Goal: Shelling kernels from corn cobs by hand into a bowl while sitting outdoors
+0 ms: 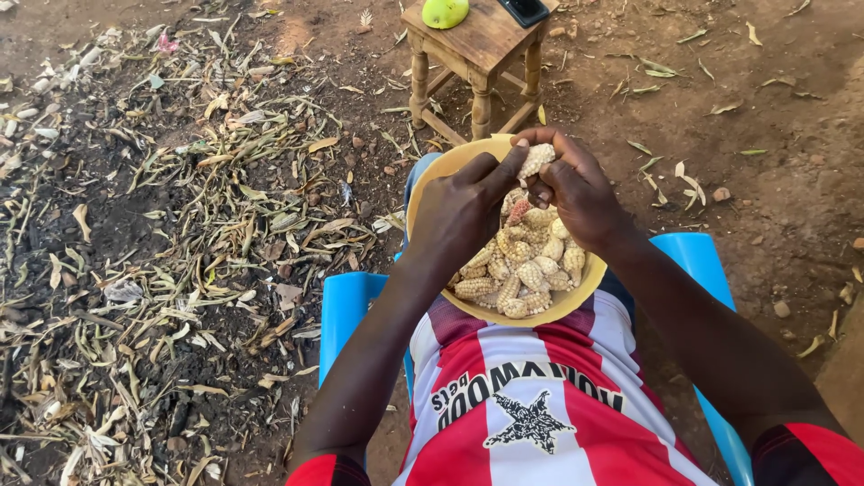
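1. Both hands up over the far rim of the yellow bowl [423,193], sharing one small corn cob [537,158].
2. Right hand [576,193] wrapped around the cob's lower end, fingers curled and pinching it; left hand [463,211] reaching across, fingers pressed together, thumb laid against the cob's side.
3. Cob sitting right between the two hands, touching both. Long axis roughly tilted up and away from the body, tip poking out above the knuckles. Right hand doing the gripping, so nearer by a hair.
4. Looks pale, cream kernels, short and stubby. Can't tell how many kernels are off; mostly hidden by the fingers.
5. Bowl resting on the lap, full of more little cobs [526,265], yellowish with one reddish one.
6. Also around: blue chair [346,310], wooden stool [477,49] with a green fruit [445,12], dry husks [198,234] all over the dirt on the left.
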